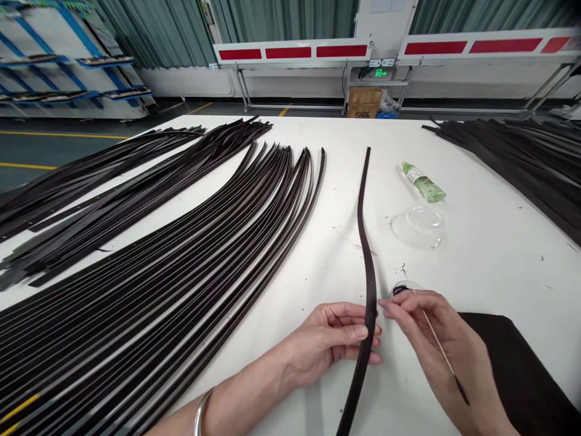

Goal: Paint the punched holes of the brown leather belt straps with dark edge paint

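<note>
My left hand [338,336] is closed on a long, narrow black strap [367,266], thumb in front and fingers behind. The strap runs away from me, gently curved, its far end past the hand. Small dark holes show along it near my thumb. My right hand [440,345] grips a thin white stick [438,339] with a dark tip, which lies slanting across the palm. Its thumb and fingertips are close to the strap's right edge; whether they touch it I cannot tell. Partly hidden behind this hand is a small clear dish [402,287] with something black in it.
Many black straps [218,224] lie side by side on the white table [290,266] at left, with more bundles [535,151] at far right. A green bottle [424,181] and a clear plastic bowl [420,227] stand ahead. Black sheet material [508,369] lies by my right wrist.
</note>
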The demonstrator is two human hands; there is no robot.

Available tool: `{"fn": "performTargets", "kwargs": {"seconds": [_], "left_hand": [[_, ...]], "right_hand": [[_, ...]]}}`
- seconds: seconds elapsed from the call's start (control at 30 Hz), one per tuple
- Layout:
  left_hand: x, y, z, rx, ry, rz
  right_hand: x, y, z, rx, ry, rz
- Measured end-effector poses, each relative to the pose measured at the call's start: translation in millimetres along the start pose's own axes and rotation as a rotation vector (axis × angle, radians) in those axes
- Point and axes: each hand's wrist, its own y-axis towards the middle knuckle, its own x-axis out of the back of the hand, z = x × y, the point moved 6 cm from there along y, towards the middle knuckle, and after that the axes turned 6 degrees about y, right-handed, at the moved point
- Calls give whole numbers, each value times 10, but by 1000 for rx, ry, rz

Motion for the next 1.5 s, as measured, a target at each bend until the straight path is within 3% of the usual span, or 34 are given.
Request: {"fn": "performTargets", "kwargs": {"seconds": [0.17, 0.37, 0.6, 0.8, 1.1, 1.5], "left_hand": [[12, -1, 7, -10, -16, 3], [14, -8, 48, 35, -8, 23], [45, -11, 52, 53, 0, -55], [77, -2, 75, 74, 18, -117], [98, 12, 28, 61, 57, -111], [95, 12, 24, 74, 35, -150]], "right_hand": [[-144, 195, -46, -217, 200, 78], [-54, 526, 18, -214, 243, -6], [267, 390, -131, -77, 153, 35], [548, 280, -144, 22, -306, 13], [299, 313, -26, 393, -413, 101], [219, 280, -130, 485, -491, 132]]}}
